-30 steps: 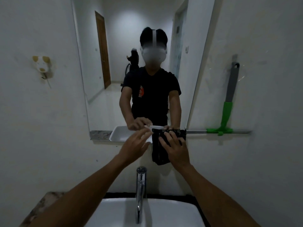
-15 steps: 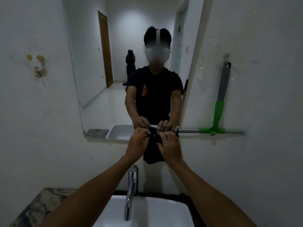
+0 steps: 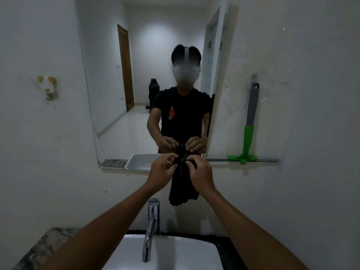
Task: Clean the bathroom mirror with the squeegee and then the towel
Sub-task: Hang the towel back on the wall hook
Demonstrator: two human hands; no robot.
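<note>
Step in hand, by appearance: towel [image 3: 183, 184] stage, with squeegee [image 3: 245, 145] hung on the wall at right of frame, blade resting on the rail [image 3: 263, 160], untouched. Left hand [image 3: 161, 171] and right hand [image 3: 200, 175] at frame centre, both pinched shut on the top edge of the towel, just below the mirror [image 3: 136, 75]; dark cloth hanging down above the tap [image 3: 151, 227]. Next move probably calls for lifting the towel free, opening it flat, and pressing it to the glass. Compared with one second ago: left hand now closed on the cloth instead of open beside it, hands closer together, towel bunched narrower.
</note>
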